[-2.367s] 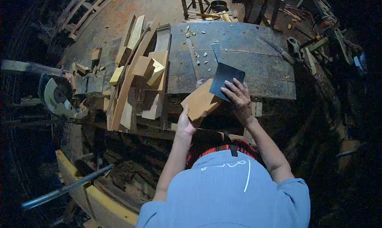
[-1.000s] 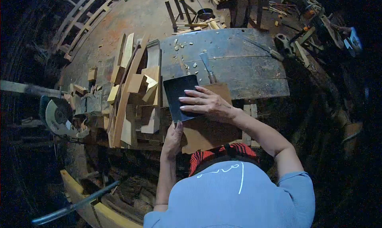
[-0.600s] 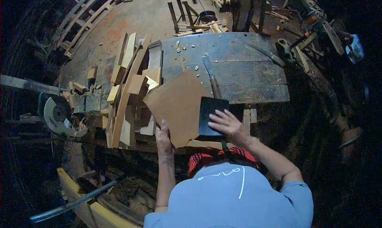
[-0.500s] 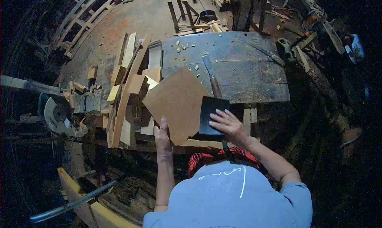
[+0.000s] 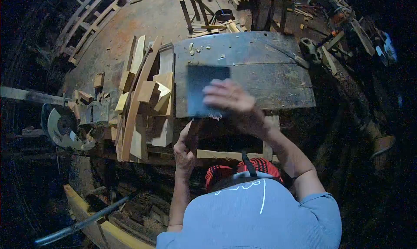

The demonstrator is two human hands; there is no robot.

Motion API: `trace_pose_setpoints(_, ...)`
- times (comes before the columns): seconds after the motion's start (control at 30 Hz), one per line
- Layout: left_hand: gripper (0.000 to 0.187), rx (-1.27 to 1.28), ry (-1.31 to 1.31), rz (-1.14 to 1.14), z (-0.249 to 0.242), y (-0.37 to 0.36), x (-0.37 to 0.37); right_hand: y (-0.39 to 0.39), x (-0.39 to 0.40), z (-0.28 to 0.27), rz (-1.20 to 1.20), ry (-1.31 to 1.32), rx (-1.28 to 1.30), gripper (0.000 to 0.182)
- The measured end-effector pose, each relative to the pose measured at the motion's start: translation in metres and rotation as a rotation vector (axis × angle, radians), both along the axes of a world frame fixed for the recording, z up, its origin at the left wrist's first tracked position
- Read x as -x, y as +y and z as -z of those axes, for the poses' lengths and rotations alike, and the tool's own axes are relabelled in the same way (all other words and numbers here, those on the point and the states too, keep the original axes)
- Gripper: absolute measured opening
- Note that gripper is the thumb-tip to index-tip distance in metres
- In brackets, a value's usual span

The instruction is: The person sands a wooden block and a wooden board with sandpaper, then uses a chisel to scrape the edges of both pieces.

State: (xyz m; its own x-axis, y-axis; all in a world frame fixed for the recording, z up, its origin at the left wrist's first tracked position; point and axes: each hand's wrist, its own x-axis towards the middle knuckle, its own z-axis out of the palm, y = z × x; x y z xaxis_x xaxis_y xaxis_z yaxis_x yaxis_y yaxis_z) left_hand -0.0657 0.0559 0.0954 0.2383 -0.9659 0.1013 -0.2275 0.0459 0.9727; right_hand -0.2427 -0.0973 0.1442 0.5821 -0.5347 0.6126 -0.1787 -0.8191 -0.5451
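My left hand (image 5: 184,152) is closed around the near end of a brown wooden board (image 5: 193,129). The board is now seen nearly edge-on, and most of it is hidden. Across its far end, a dark square sheet (image 5: 196,86) that looks like sandpaper is held up over the workbench (image 5: 273,79). Fingers of my right hand (image 5: 230,96) lie over the sheet's right side, smeared by motion. Behind the sheet, the chisel is covered except for a bright bit near its top edge.
Left on the bench lie wood strips (image 5: 141,101), small blocks (image 5: 147,91) and a shallow tray (image 5: 166,60). Wood chips (image 5: 191,49) dot the far part. A long tool (image 5: 284,53) lies at the right edge. A circular saw (image 5: 63,123) stands at far left.
The board has turned from face-on to nearly edge-on. My right hand and the dark sheet have moved left and away from my body, over the chisel.
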Motion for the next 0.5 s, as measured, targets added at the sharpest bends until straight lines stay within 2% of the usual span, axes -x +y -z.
trace_pose_setpoints(0.03,0.044,0.000,0.112,-0.031,0.008,0.003,0.000,0.007,-0.002,-0.003,-0.136,0.050,0.106,0.034)
trace_pose_setpoints(0.07,0.043,0.003,0.222,-0.061,0.012,0.004,0.000,0.004,-0.001,0.000,-0.132,0.050,0.108,0.034)
trace_pose_setpoints(0.17,0.045,0.126,0.182,-0.062,-0.001,0.007,0.007,-0.022,0.007,0.022,0.120,0.074,0.039,0.033)
trace_pose_setpoints(0.27,0.046,0.169,0.208,0.025,-0.005,0.008,0.007,-0.036,0.014,0.035,0.220,0.060,-0.058,0.035)
trace_pose_setpoints(0.37,0.046,0.228,0.347,0.034,-0.013,0.003,0.018,-0.009,0.005,0.015,0.139,0.051,-0.027,0.035)
trace_pose_setpoints(0.43,0.046,0.158,0.301,0.013,-0.013,0.006,0.015,0.004,0.000,0.002,-0.104,0.066,0.124,0.036)
trace_pose_setpoints(0.5,0.045,0.093,0.255,-0.007,-0.006,0.011,0.007,-0.023,0.001,0.017,0.010,0.004,0.104,0.039)
